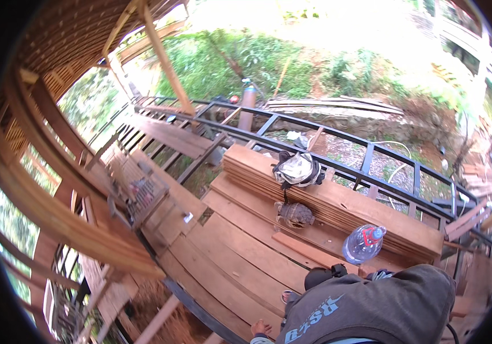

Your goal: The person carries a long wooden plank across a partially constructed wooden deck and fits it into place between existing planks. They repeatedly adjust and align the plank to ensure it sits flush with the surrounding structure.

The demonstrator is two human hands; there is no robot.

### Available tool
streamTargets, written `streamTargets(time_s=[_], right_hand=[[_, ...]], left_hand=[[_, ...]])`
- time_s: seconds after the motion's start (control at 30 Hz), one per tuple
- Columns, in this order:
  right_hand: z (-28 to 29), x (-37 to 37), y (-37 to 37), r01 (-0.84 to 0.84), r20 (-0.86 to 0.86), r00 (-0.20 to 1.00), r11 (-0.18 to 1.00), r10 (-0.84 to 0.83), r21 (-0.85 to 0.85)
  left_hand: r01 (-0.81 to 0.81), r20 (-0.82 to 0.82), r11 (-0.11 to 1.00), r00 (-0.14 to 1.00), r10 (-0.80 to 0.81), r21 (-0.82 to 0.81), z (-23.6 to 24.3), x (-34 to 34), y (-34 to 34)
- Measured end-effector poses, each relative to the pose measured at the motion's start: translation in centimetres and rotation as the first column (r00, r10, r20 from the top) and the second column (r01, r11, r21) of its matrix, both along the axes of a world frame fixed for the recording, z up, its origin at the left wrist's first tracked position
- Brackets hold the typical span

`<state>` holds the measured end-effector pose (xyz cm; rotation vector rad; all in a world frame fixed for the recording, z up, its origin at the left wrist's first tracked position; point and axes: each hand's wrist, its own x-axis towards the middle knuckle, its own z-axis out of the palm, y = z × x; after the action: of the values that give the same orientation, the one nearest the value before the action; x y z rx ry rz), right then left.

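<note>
- At the lower edge, slightly R of middle, one hand (261, 328) is seen; by the pale blue cuff it prob. belongs to the co-worker (366, 309) in dark grey top, who is bent forward w/ back to the camera.
- Own L and R hands: not in view, so I cannot tell how their fingers are.
- Fingers of the seen hand: look loosely bent, w/ no object visible in them; too small to tell exactly.
- Strip of wood (309, 250), narrow and reddish: it lies flat on the floor boards (229, 246), ahead and to the R of these fingers, well apart from them. Of all hands, this one is the nearest I can make out.
- Its long axis goes from upper L to lower R; the near end points to the co-worker's cap (318, 278) and bottle side, the far end toward upper L.
- Floor boards run approx. the same way, also the stack of boards (366, 212) behind.
- Btwn. strip and stack: clear bottle (364, 243) w/ red label, and a brown roundish thing (296, 215), kind unclear.
- On the stack: grey-white bag (298, 171) w/ black straps.
</note>
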<state>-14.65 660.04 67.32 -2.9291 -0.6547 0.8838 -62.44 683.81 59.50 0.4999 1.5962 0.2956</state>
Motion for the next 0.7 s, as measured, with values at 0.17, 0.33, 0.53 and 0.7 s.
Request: streamTargets(time_s=[0.17,0.33,0.53,0.7], right_hand=[[-0.7,-2.8,8.0,0.110,-0.031,0.993,0.994,-0.111,-0.009],[-2.9,-2.5,17.5,0.122,-0.039,0.992,0.992,-0.122,-0.015],[-5.3,1.3,30.5,0.059,-0.076,0.995,0.998,-0.060,-0.011],[-7.2,4.9,40.1,-0.187,-0.090,0.978,0.981,0.191,0.050]], left_hand=[[0.078,-0.028,0.983,0.997,-0.075,0.167,0.0,-1.4,15.6],[0.004,-0.006,0.986,1.000,-0.003,0.164,2.9,3.0,26.0],[0.011,0.046,0.995,0.999,-0.015,0.099,0.8,10.5,37.3],[-0.041,0.088,0.998,0.995,0.037,0.045,-0.2,11.0,42.5]])
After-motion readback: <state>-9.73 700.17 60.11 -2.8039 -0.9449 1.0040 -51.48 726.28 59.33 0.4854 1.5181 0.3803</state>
